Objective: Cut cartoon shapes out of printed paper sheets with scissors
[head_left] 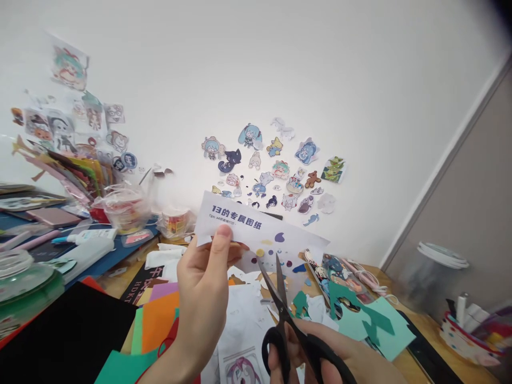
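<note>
My left hand (206,290) is closed on a white printed paper sheet (248,226), thumb pressed against its lower left edge, holding it up above the desk. The sheet carries blue lettering and small coloured shapes. My right hand (340,357) grips black-handled scissors (282,314) from below. Their blades are slightly apart and point up at the sheet's bottom edge, near the coloured dots.
The wooden desk (412,368) is strewn with coloured felt and paper sheets (160,320), teal cut-outs (360,320) and scraps. Glue bottle (90,237), plastic cups (126,208) and a glass jar (18,266) stand at left. Stickers (276,165) cover the white wall. A pen holder (468,336) sits right.
</note>
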Tool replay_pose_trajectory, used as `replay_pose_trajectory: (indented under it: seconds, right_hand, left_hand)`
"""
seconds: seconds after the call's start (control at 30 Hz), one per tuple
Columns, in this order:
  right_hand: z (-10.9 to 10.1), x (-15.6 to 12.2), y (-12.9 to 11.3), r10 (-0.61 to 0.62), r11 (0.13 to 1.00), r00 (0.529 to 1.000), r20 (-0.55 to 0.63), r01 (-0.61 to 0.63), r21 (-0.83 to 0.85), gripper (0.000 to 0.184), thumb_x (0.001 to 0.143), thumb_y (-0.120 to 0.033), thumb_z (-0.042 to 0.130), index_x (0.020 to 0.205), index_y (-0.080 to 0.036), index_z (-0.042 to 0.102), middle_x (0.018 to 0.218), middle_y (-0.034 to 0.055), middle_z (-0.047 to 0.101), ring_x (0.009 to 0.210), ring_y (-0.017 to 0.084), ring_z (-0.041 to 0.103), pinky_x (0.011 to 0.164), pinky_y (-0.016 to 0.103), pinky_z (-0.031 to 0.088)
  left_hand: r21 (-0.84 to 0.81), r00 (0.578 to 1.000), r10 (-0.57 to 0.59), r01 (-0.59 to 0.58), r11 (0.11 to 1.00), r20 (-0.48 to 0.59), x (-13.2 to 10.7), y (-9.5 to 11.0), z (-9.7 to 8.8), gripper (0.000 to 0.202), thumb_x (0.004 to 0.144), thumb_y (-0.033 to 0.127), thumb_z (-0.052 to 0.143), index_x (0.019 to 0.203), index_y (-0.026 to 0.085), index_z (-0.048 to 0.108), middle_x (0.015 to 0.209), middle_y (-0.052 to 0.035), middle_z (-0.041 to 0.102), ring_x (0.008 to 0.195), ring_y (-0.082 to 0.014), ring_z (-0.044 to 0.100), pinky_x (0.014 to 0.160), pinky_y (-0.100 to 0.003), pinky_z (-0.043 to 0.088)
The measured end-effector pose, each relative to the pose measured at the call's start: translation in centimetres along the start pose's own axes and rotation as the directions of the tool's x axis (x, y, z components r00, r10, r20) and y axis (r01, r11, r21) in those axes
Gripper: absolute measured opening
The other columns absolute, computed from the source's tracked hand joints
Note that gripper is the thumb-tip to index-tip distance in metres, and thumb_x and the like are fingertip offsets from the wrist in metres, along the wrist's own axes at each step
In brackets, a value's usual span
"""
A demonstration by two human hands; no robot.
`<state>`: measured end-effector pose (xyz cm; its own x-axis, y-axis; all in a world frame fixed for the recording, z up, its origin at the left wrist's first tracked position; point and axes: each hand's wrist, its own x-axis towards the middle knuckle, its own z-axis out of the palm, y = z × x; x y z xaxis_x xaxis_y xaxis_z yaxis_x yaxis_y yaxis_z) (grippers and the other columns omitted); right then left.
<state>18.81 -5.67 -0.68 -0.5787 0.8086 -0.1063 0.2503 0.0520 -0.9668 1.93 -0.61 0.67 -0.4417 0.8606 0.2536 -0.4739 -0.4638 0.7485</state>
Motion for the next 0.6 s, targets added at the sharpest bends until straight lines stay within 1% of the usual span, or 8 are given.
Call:
replay_pose_trajectory:
  seconds: [0.1,0.2,0.27,0.33,0.43,0.5,0.53,0.6]
  right_hand:
    - [0.1,0.3,0.2,0.049,0.998,0.999,0.024,-0.050,0.035,0.031,0.081,-0.041,0.056,0.103,-0.020,0.061,0.095,0.0046,0.065,0.083,0.014,0.059,0.073,0.021,0.046]
    - [0.4,0.9,0.0,0.180,0.982,0.984,0.010,-0.179,-0.059,0.027,0.071,-0.026,0.064,0.098,-0.022,0.063,0.090,0.0002,0.065,0.074,0.010,0.057,0.063,0.017,0.043]
    - [0.7,1.3,0.0,0.236,0.959,0.969,-0.078,-0.245,-0.142,0.023,0.071,-0.023,0.062,0.093,-0.023,0.065,0.081,-0.0004,0.065,0.066,0.010,0.055,0.055,0.018,0.041]
    - [1.0,1.7,0.3,0.219,0.951,0.962,-0.165,-0.248,-0.184,0.023,0.072,-0.027,0.061,0.094,-0.024,0.065,0.076,0.0001,0.063,0.059,0.011,0.051,0.050,0.020,0.039]
    - [1.0,1.9,1.2,0.140,0.973,0.985,-0.104,-0.156,-0.168,0.040,0.069,-0.036,0.065,0.108,-0.024,0.061,0.079,0.0000,0.060,0.053,0.007,0.044,0.049,0.019,0.037]
    - [0.3,1.0,2.1,0.137,0.980,0.988,-0.071,-0.146,-0.134,0.050,0.069,-0.035,0.066,0.117,-0.025,0.055,0.086,0.0003,0.061,0.053,0.006,0.046,0.051,0.018,0.039]
    - [-0.4,0.0,2.7,0.147,0.978,0.984,-0.100,-0.160,-0.131,0.050,0.071,-0.035,0.065,0.119,-0.026,0.054,0.089,0.0012,0.062,0.056,0.006,0.049,0.053,0.018,0.041]
    - [-2.5,-2.8,3.9,0.127,0.971,0.955,-0.269,-0.175,-0.164,0.045,0.074,-0.035,0.062,0.118,-0.029,0.055,0.108,0.0041,0.060,0.069,0.011,0.058,0.059,0.022,0.047]
  left_hand:
    - [-0.020,0.999,-0.040,0.040,0.999,0.005,-0.1,-0.1,0.1,0.024,0.070,0.040,0.067,0.072,0.018,0.059,0.058,0.0046,0.060,0.057,-0.0073,0.059,0.056,-0.013,0.048]
    - [-0.066,0.961,-0.267,0.272,0.960,0.073,-0.4,-0.3,0.5,0.026,0.069,0.040,0.068,0.073,0.017,0.056,0.058,0.0039,0.058,0.055,-0.0080,0.058,0.052,-0.014,0.046]
    - [-0.073,0.876,-0.459,0.472,0.878,0.149,-0.8,-0.2,0.7,0.026,0.069,0.039,0.067,0.078,0.019,0.054,0.055,0.0050,0.054,0.045,-0.0086,0.053,0.039,-0.016,0.040]
    - [-0.069,0.771,-0.590,0.620,0.781,0.240,-1.2,-0.2,0.6,0.025,0.071,0.040,0.064,0.080,0.020,0.051,0.048,0.0072,0.046,0.033,-0.0075,0.043,0.030,-0.017,0.028]
    - [-0.099,0.667,-0.632,0.715,0.692,0.394,-1.3,-0.3,0.4,0.026,0.072,0.043,0.060,0.075,0.020,0.048,0.046,0.0089,0.037,0.027,-0.0040,0.031,0.029,-0.016,0.023]
    - [-0.115,0.646,-0.620,0.728,0.676,0.445,-1.3,-0.5,0.4,0.028,0.072,0.043,0.060,0.071,0.019,0.046,0.047,0.0092,0.036,0.026,-0.0017,0.028,0.028,-0.014,0.021]
    - [-0.122,0.647,-0.615,0.728,0.675,0.451,-1.2,-0.6,0.4,0.028,0.072,0.042,0.061,0.070,0.019,0.045,0.047,0.0092,0.036,0.025,-0.0010,0.027,0.028,-0.014,0.020]
    - [-0.151,0.687,-0.614,0.705,0.693,0.389,-1.0,-0.7,0.5,0.024,0.073,0.038,0.061,0.072,0.019,0.047,0.047,0.0093,0.036,0.025,-0.0005,0.026,0.028,-0.012,0.020]
